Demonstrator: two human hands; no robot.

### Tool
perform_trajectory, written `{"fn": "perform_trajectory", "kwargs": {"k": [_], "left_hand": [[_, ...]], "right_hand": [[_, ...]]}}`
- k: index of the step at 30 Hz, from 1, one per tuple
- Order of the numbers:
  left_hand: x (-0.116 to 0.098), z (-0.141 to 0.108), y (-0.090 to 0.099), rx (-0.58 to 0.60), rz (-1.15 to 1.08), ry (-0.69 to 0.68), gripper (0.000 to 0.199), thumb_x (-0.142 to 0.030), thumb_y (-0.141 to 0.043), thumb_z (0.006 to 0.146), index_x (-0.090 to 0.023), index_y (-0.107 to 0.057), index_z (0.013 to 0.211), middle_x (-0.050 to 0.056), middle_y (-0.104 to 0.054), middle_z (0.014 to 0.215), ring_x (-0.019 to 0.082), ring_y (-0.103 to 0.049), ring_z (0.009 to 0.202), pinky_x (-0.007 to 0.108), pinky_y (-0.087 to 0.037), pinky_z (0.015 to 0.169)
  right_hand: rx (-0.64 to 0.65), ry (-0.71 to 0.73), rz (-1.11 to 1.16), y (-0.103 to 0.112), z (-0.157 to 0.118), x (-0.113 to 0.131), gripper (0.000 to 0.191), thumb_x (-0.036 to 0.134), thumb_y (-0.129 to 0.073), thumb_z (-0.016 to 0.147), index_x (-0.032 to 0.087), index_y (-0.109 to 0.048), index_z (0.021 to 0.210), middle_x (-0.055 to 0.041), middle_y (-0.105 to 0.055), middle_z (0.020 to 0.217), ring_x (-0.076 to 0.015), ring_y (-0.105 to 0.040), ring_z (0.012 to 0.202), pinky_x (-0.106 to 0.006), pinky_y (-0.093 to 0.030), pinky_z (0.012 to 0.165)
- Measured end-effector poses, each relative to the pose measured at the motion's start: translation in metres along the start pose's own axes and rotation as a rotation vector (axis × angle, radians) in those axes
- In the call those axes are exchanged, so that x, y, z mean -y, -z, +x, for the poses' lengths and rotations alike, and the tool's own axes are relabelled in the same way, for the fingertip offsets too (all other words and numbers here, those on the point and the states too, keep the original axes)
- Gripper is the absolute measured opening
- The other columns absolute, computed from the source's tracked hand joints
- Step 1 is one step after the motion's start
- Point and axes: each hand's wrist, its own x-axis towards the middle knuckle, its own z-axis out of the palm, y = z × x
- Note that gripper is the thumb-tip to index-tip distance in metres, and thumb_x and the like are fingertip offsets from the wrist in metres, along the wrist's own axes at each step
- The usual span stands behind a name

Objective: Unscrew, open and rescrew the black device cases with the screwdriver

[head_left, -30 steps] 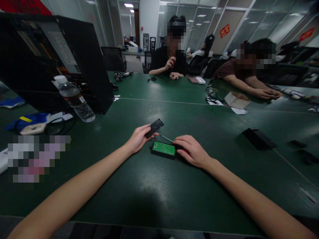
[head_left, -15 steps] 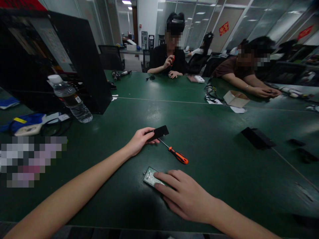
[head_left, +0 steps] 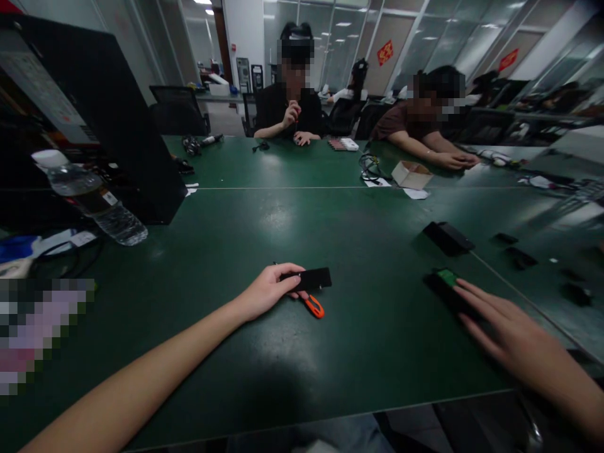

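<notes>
My left hand (head_left: pixel 271 290) is closed on a flat black plate (head_left: pixel 315 279) above the middle of the green table. Under that hand and plate lies a screwdriver, of which mainly the orange handle (head_left: pixel 315 307) shows. Over on the right, my right hand (head_left: pixel 495 318) has its fingers on a green circuit board (head_left: pixel 446 275), low over the table; the far end of the board sticks out past the fingertips and the rest is covered. Whether the thumb grips it is hidden. A black box-shaped part (head_left: pixel 448 239) lies just beyond the board.
A black computer case (head_left: pixel 136 126) stands at the left, with a water bottle (head_left: pixel 94 198) before it. Small black parts (head_left: pixel 520 258) lie at the right. A white open box (head_left: pixel 412 175) and cables (head_left: pixel 370 167) are farther back. Two people sit across the green table (head_left: pixel 226 226).
My right hand has moved far right with the circuit board, which now shows green. The view has turned right. My left hand still holds the black plate, now covering more of the screwdriver.
</notes>
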Motion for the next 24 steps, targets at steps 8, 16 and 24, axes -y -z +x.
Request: {"fn": "perform_trajectory", "kwargs": {"k": [8,16,24], "left_hand": [[0.0,0.001,0.003,0.0,0.01,0.014,0.037,-0.038,-0.076,0.088,-0.012,-0.069,0.113,0.01,-0.079,0.093,0.02,-0.077,0.086,0.028,-0.057,0.077],[0.002,0.001,0.005,0.013,-0.01,0.005,0.035,-0.037,-0.075,0.089,-0.012,-0.07,0.112,0.01,-0.079,0.089,0.021,-0.077,0.085,0.029,-0.058,0.079],[0.002,0.001,0.005,0.029,-0.053,0.011,0.037,-0.031,-0.082,0.083,-0.012,-0.073,0.114,0.011,-0.079,0.098,0.022,-0.078,0.092,0.031,-0.06,0.084]], "right_hand": [[0.05,-0.448,-0.045,-0.021,0.001,-0.083,0.059,0.041,-0.055,0.094,0.008,-0.056,0.142,-0.0262,-0.054,0.15,-0.0377,-0.061,0.13,-0.047,-0.051,0.107],[0.041,-0.458,0.125,-0.003,0.0,-0.077,0.049,0.039,-0.056,0.093,0.018,-0.061,0.137,-0.0221,-0.059,0.147,-0.0324,-0.064,0.127,-0.045,-0.051,0.103],[-0.126,-0.316,-0.157,-0.009,0.014,-0.051,0.044,0.035,-0.051,0.093,0.011,-0.065,0.127,-0.0266,-0.065,0.135,-0.0429,-0.056,0.133,-0.06,-0.049,0.106]]}}
